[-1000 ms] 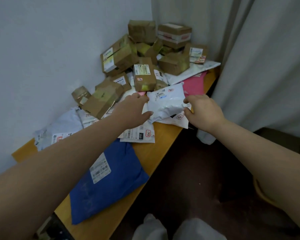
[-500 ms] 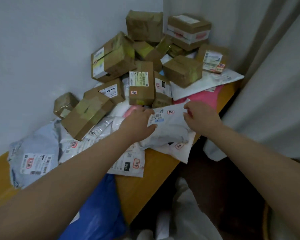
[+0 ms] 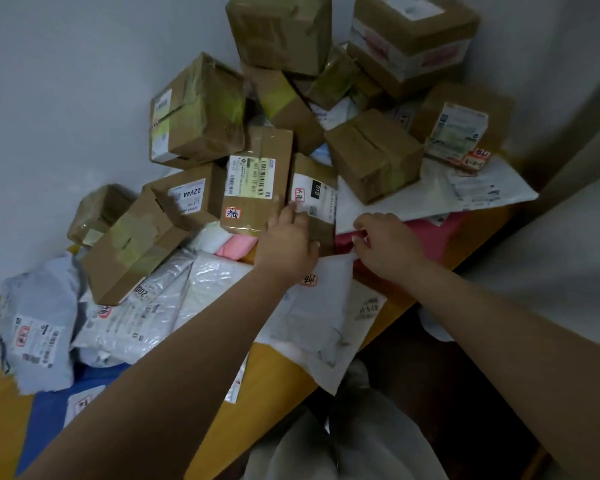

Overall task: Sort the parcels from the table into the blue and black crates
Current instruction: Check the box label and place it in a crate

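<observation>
Parcels are heaped in the corner of a yellow table (image 3: 274, 372). My left hand (image 3: 286, 240) reaches into the heap and grips the lower left corner of a small brown box (image 3: 317, 188) with a black "010" label. A taller brown box (image 3: 257, 181) stands right beside it. My right hand (image 3: 385, 247) has curled fingers and pinches the top corner of a white mailer (image 3: 319, 313). That mailer lies flat at the table's front edge, partly under my left forearm. No crate is in view.
More brown boxes (image 3: 374, 154) are stacked high against the wall. A pink mailer (image 3: 437, 237), a flat white envelope (image 3: 465, 192), a grey mailer (image 3: 35, 327), clear-wrapped white bags (image 3: 146, 313) and a blue mailer (image 3: 49, 407) cover the table. A curtain (image 3: 575, 244) hangs at the right.
The white mailer, held up in both hands before, now lies on the table. My left hand has left it and moved forward onto the "010" box. The camera has moved closer.
</observation>
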A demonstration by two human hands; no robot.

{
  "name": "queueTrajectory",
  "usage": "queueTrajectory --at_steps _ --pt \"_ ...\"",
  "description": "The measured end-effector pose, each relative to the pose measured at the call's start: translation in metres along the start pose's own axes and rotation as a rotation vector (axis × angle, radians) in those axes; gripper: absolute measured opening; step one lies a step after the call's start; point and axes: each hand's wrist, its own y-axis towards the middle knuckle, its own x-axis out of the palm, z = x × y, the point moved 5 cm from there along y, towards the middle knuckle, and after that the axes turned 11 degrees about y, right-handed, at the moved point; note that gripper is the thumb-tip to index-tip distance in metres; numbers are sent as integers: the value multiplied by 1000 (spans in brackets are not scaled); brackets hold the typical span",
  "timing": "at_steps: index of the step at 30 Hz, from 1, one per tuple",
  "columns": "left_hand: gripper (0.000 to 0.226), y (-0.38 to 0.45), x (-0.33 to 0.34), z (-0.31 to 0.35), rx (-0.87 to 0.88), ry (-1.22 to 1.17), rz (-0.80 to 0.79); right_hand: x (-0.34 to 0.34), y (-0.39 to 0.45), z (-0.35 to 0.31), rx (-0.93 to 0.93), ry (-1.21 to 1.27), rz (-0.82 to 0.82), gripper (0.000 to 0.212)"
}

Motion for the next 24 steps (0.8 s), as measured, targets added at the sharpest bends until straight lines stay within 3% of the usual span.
queueTrajectory --at_steps 8,14,20,24 --pt "42 26 20 -13 -234 128 -77 2 33 18 -16 45 -23 31" --pt "50 36 30 -13 -342 97 -45 11 46 24 -15 33 -80 38" --pt "37 37 19 -16 -421 -64 50 17 51 30 -17 22 -77 37" --pt "42 39 15 -10 -410 -64 104 21 51 30 -29 0 -56 37"
